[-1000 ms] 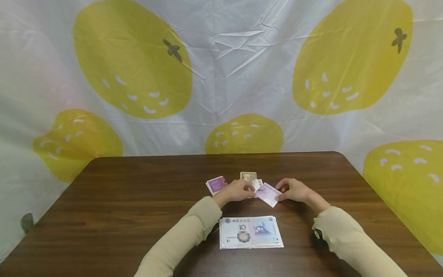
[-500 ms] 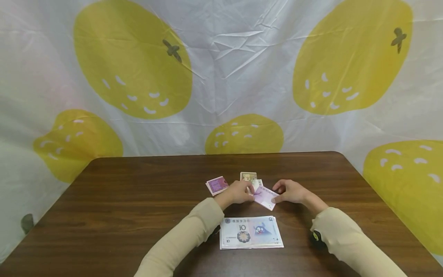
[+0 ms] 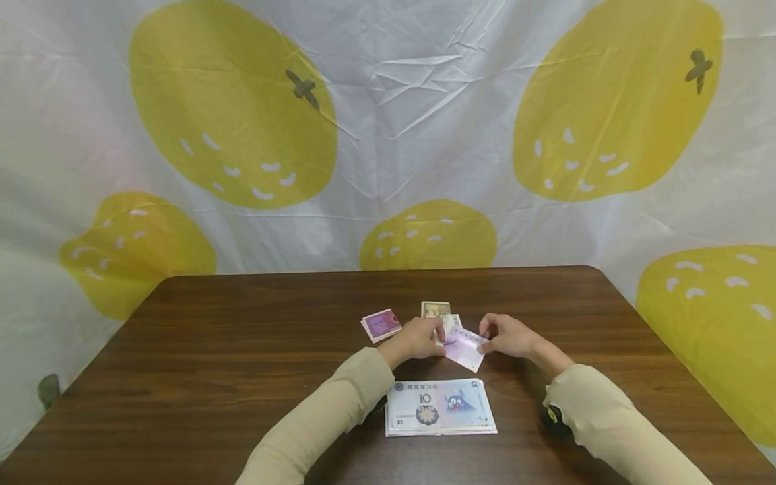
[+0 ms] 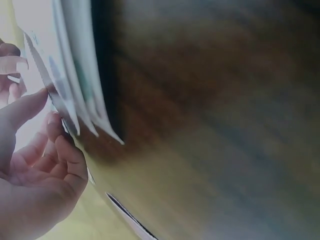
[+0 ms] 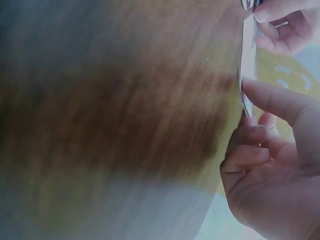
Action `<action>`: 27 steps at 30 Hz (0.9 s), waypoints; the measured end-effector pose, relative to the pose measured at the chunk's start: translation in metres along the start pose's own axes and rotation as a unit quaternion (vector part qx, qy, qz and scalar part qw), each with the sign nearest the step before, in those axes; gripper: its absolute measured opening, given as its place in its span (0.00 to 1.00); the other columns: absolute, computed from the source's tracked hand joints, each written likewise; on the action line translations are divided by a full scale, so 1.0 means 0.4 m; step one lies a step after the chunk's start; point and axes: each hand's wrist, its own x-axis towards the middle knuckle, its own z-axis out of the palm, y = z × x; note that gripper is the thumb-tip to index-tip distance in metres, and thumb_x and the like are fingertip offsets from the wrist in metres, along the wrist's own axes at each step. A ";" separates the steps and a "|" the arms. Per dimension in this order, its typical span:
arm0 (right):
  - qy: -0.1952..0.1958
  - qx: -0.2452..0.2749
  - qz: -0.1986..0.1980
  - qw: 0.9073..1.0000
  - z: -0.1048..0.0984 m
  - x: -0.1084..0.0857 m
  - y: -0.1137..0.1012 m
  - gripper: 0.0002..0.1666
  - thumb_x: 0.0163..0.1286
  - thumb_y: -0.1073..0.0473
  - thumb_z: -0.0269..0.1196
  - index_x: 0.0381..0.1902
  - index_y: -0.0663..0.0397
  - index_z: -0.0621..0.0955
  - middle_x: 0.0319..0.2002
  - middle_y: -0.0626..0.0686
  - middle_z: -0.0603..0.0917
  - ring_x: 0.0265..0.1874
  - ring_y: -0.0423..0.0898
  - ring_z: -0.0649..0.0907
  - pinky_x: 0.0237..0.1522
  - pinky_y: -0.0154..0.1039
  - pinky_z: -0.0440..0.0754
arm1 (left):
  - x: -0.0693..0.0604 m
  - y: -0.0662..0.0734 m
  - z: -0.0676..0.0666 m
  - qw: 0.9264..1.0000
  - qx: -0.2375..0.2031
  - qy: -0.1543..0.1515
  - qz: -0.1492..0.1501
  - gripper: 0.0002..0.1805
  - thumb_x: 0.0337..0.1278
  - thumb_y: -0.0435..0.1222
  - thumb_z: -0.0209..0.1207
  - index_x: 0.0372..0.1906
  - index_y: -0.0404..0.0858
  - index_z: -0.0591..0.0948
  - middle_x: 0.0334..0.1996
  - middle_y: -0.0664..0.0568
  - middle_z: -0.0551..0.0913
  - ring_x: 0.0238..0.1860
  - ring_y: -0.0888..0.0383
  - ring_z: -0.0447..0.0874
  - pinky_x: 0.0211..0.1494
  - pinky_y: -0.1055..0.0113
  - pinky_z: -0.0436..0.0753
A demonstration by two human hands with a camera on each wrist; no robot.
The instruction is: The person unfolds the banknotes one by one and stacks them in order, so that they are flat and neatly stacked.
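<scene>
Just beyond the stack of larger notes (image 3: 440,407) marked 10, a pale purple note (image 3: 465,353) lies aslant between the two hands, its left end pinched by the left hand (image 3: 419,338) and its right edge by the right hand (image 3: 512,335). The left fingers cover its left end, and its small print is hard to read. Compared with one second ago, this note has shifted slightly nearer to the person.

The note (image 3: 465,353) is pale purple, the table (image 3: 230,350) wood-grained brown.
</scene>
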 end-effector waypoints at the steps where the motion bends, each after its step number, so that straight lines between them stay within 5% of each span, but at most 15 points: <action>1: 0.005 -0.001 -0.006 1.000 0.000 0.000 0.001 0.12 0.46 0.71 0.64 0.25 0.60 0.71 0.23 0.50 0.71 0.24 0.45 0.70 0.27 0.38 0.66 | 0.000 -0.001 -0.001 1.000 -0.001 0.002 0.000 0.08 0.40 0.37 0.65 0.27 0.40 0.77 0.16 0.58 0.70 0.25 0.61 0.69 0.30 0.70 0.66; 10: 0.030 0.047 -0.060 0.997 -0.005 0.005 -0.004 0.09 0.49 0.74 0.61 0.24 0.62 0.71 0.22 0.50 0.71 0.25 0.45 0.70 0.27 0.35 0.67 | -0.011 -0.005 -0.010 0.999 -0.032 0.028 0.009 0.05 0.44 0.36 0.62 0.23 0.39 0.78 0.16 0.58 0.71 0.22 0.62 0.68 0.28 0.72 0.67; 16: 0.046 0.092 -0.045 0.994 -0.006 0.007 -0.011 0.11 0.52 0.72 0.60 0.35 0.69 0.74 0.25 0.54 0.75 0.25 0.45 0.73 0.25 0.34 0.70 | -0.014 -0.019 -0.011 0.995 -0.091 0.042 0.017 0.04 0.47 0.33 0.60 0.22 0.39 0.78 0.17 0.57 0.74 0.21 0.62 0.70 0.26 0.71 0.69; 23: 0.041 0.106 0.009 0.994 -0.013 0.001 -0.022 0.14 0.61 0.57 0.58 0.38 0.65 0.78 0.20 0.51 0.73 0.18 0.44 0.70 0.18 0.34 0.66 | -0.010 -0.062 0.004 0.976 -0.202 0.059 0.058 0.07 0.50 0.38 0.60 0.23 0.42 0.78 0.19 0.57 0.73 0.20 0.62 0.70 0.26 0.70 0.71; 27: 0.025 0.133 0.030 0.990 -0.013 -0.007 -0.034 0.17 0.62 0.53 0.57 0.32 0.66 0.76 0.13 0.48 0.66 0.13 0.41 0.64 0.15 0.32 0.61 | -0.033 -0.047 -0.014 0.957 -0.285 0.054 0.020 0.04 0.50 0.33 0.59 0.26 0.35 0.78 0.21 0.53 0.73 0.23 0.60 0.70 0.26 0.70 0.72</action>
